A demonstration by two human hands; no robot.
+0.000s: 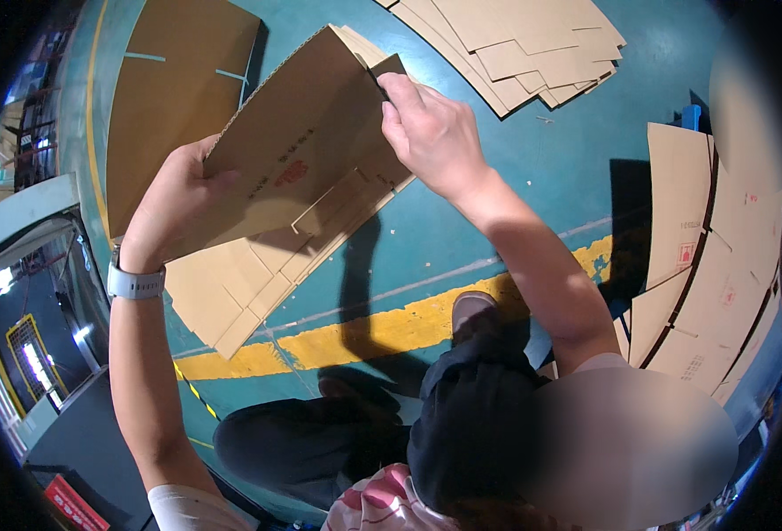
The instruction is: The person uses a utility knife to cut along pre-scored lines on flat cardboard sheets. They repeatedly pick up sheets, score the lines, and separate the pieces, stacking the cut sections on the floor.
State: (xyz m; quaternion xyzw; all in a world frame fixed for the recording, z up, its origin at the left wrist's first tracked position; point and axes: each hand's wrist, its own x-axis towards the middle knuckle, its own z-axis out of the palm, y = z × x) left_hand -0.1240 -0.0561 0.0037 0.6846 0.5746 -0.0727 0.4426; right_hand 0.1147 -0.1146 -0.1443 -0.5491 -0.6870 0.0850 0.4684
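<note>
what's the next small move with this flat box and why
Probably pull the two hands apart to open the flattened cardboard box into a tube. The left hand grips its lower left edge and the right hand pinches the upper right corner, yet the panels lie flat together and the bottom flaps hang loose, unfolded.

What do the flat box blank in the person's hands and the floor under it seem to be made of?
The box blank looks like brown corrugated cardboard with a matte finish: its upper edge shows a fluted, wavy profile, and the flaps have creases. The floor is probably painted or coated concrete: a teal surface with a slight sheen, scuffs, and a worn yellow stripe.
</note>
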